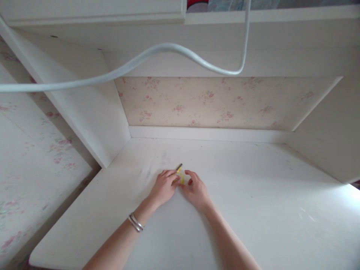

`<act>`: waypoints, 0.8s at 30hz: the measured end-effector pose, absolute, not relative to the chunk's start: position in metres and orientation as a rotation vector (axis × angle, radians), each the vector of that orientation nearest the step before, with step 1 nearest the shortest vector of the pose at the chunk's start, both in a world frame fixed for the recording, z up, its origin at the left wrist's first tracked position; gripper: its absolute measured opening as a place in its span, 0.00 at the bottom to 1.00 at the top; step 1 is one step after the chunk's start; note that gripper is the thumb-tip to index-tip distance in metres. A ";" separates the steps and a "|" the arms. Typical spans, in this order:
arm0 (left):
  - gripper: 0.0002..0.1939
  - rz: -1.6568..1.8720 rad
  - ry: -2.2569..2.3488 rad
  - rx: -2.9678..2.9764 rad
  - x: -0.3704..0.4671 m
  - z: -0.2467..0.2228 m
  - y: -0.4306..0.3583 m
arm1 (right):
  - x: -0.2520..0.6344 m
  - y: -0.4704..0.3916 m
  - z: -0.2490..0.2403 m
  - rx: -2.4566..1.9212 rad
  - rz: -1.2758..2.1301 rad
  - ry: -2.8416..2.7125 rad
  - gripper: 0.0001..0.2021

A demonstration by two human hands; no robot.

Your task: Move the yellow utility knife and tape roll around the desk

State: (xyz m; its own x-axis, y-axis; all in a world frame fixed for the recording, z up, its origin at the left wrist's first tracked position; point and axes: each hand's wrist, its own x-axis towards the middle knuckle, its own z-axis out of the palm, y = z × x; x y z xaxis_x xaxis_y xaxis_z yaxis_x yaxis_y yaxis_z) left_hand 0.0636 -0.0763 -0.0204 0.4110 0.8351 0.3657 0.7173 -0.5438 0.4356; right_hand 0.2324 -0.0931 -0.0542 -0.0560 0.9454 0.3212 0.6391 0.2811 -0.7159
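On the white desk, a thin yellow cord or band (182,177) with a small dark-ended piece (179,167) lies between the hands. My left hand (165,186), with silver bangles on its wrist, has its fingers on the yellow thing and bent round its left side. My right hand (196,188) is at its right side, thumb and index finger apart, the thumb close to the yellow band's lower edge. Whether the right thumb touches the band is too small to tell.
The white desk (253,225) has a side panel (92,108) at the left and another at the right. A white cable (168,48) hangs across the upper view, before an overhead shelf (270,15). Flowered wallpaper (208,103) covers the back.
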 end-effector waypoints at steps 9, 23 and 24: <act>0.10 0.926 1.446 2.505 0.050 -0.018 -0.010 | 0.230 -0.092 -0.052 -1.493 0.498 -1.713 0.20; 0.24 0.702 1.259 2.546 0.060 -0.035 -0.032 | 0.231 -0.090 -0.049 -1.519 0.597 -1.644 0.15; 0.27 0.639 1.232 2.562 0.061 -0.036 -0.033 | 0.231 -0.090 -0.049 -1.517 0.598 -1.643 0.15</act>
